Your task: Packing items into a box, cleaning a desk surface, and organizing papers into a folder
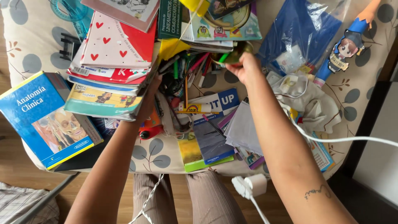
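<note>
Cushioned seat (35, 39), cream cloth with grey leaf print, stood crowded on wood floor (16, 166). Right hand (245, 68) pinched shut on small green thing (232, 56) above pile of pens (186, 68). Left hand (150, 97) slid under stack of books (112, 62), grip hidden, cannot tell. Blue textbook (41, 116) hung over left edge. White charger (251, 185) dangled in front.

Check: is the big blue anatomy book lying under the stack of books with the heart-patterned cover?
No, the blue anatomy book lies by itself at the left edge of the cushion, beside the stack topped by the heart-patterned book.
</note>
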